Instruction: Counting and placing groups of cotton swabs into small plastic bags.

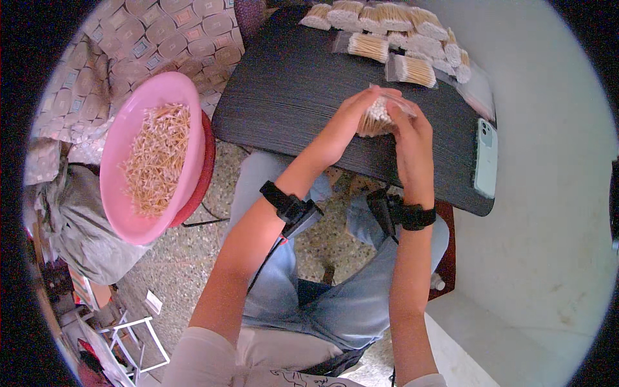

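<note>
Between my two hands, over the near part of the dark table [290,84], is a clear plastic bag of cotton swabs [375,121], their white tips turned up toward me. My left hand [348,119] is wrapped round the bag's left side. On the other side, my right hand [412,129] grips it, with the thumb near the bag's top. Some fingers of both hands are hidden behind the bag. Just beyond my hands lies a filled bag of cotton swabs [412,71], with another bag of swabs [367,47] a little farther left.
Several more swab packs [380,18] are piled at the table's far edge. A pale phone [486,158] lies at the right edge, by the white wall [548,193]. To the left, a pink basin [113,174] of loose swabs rests on a red stool [207,168].
</note>
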The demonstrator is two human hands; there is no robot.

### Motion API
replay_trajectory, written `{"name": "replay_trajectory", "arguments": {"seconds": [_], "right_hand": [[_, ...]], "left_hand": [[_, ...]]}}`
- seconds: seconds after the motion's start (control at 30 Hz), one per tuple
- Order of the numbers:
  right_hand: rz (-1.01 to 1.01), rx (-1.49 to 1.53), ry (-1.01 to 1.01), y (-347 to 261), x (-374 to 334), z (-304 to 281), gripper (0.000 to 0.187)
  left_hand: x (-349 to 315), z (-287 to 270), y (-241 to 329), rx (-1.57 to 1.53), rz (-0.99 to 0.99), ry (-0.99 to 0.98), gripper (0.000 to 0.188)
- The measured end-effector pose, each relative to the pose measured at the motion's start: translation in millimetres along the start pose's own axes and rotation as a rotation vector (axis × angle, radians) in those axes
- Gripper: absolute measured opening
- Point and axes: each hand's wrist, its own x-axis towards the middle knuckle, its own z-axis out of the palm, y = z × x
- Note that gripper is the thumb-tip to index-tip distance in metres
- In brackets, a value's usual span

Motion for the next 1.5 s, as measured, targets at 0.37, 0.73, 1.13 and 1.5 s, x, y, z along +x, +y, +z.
{"name": "replay_trajectory", "arguments": {"seconds": [0.37, 0.73, 1.13, 1.5], "right_hand": [[-0.189, -0.417, 0.106, -8, -3, -3, 0.022], [-0.622, -0.799, 0.201, -35, -12, -9, 0.013], [0.008, -0.161, -0.080, -33, -9, -31, 0.040], [0.190, -0.022, -0.229, -47, -13, -50, 0.026]], "left_hand": [[-9, 13, -5, 0.343, 0.234, 0.054, 0.037], [-5, -6, -6, 0.449, 0.082, 0.032, 0.040], [-10, -5, 1, 0.213, -0.114, -0.078, 0.039], [-10, 0, 0, 0.315, -0.125, -0.117, 0.036]]}}
